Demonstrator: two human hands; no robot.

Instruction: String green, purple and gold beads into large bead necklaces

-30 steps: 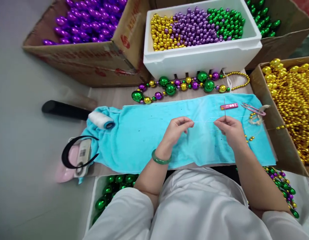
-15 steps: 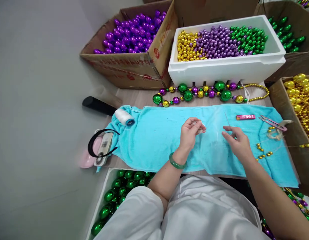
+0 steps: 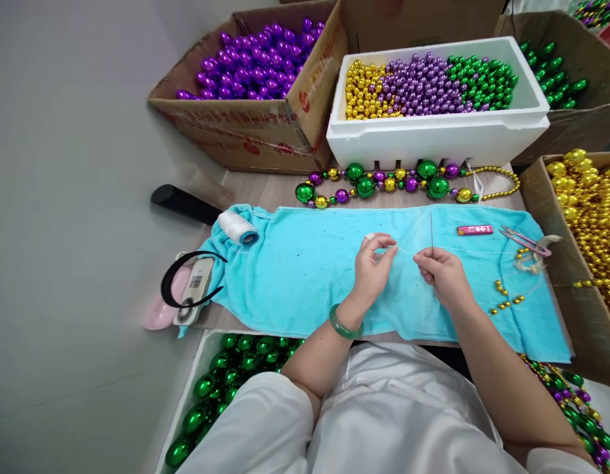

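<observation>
Above the turquoise towel (image 3: 309, 276), my left hand (image 3: 372, 268) pinches a fine white thread (image 3: 404, 250) between thumb and fingertips. My right hand (image 3: 443, 273), a short gap away, has its fingers closed on a long thin needle (image 3: 432, 227) that points up and away from me. The thread spans the gap between both hands, and another length runs right across the towel. Small gold beads (image 3: 505, 305) lie on the towel right of my right hand. Beyond them are pink-handled thread snips (image 3: 526, 241) and a pink box-shaped item (image 3: 475, 230).
A thread spool (image 3: 238, 228) and a black headband (image 3: 169, 283) sit at the left. Behind the towel lies a finished-looking bead necklace (image 3: 365, 187). A white foam box (image 3: 437, 135) and cardboard boxes (image 3: 235, 131) of beads line the back; gold beads (image 3: 591, 217) fill a box at right.
My right hand has moved left, closer to my left hand, and its fingers have closed. The needle now stands more upright. My left hand's fingers have shifted their pinch, and the view has turned slightly.
</observation>
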